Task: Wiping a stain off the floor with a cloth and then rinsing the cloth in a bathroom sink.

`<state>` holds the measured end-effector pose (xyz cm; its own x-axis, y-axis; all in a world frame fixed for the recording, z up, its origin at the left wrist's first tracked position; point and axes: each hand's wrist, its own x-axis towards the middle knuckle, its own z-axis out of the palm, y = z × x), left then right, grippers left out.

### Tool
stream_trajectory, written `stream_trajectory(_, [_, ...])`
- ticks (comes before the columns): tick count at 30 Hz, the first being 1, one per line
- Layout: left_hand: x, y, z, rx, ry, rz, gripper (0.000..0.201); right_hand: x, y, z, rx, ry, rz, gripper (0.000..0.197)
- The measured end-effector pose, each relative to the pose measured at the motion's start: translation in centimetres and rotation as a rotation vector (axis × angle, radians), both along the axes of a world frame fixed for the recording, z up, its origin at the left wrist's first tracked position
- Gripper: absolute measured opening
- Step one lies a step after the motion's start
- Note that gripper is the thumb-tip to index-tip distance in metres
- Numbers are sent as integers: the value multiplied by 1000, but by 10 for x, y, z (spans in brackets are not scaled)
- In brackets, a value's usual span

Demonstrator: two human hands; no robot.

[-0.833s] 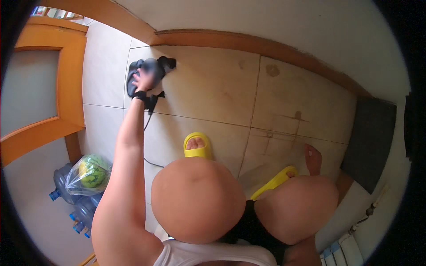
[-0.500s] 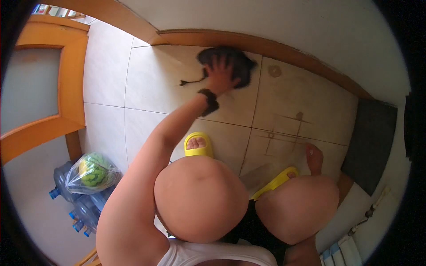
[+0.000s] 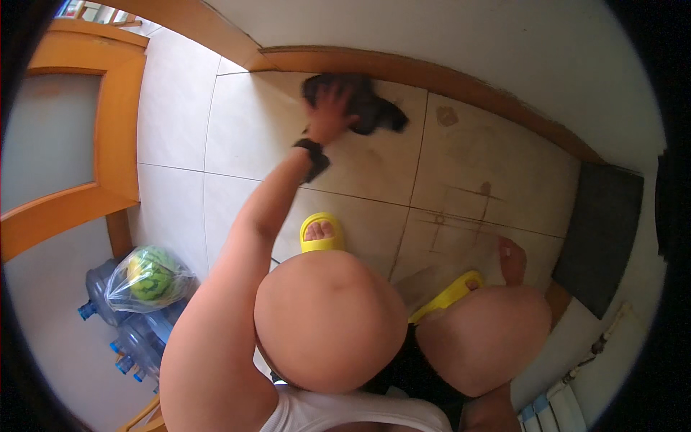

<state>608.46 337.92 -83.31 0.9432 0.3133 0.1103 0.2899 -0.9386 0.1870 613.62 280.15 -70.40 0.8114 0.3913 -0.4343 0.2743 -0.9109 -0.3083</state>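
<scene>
Dark, nearly black cloth, rumpled, blurred at its edges, lying on a pale floor tile just beside the wooden baseboard, left part beneath a spread left hand, right end uncovered.

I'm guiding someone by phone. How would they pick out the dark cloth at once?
Find the orange-brown baseboard along the far wall, then the light tiled floor beside it. The dark cloth lies there, under the spread left hand. Unlike the straight-edged dark panel at the far right, it is bunched and irregular.
</scene>
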Motion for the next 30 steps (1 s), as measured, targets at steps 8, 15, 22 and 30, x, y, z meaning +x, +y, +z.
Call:
stream_trajectory(8, [-192, 170, 4, -50, 336, 827, 87, 2, -29, -10, 60, -79, 50, 28])
stream_trajectory(15, [-313, 137, -10, -394, 469, 1177, 93, 1, -53, -6, 52, -92, 71, 31])
stream_trajectory(22, [-222, 64, 7, 116, 284, 284, 69, 6, -48, -27, -48, -134, 215, 28])
stream_trajectory(30, [-50, -151, 43, -88, 223, -177, 78, 1, -36, 8, -138, 78, -37, 43])
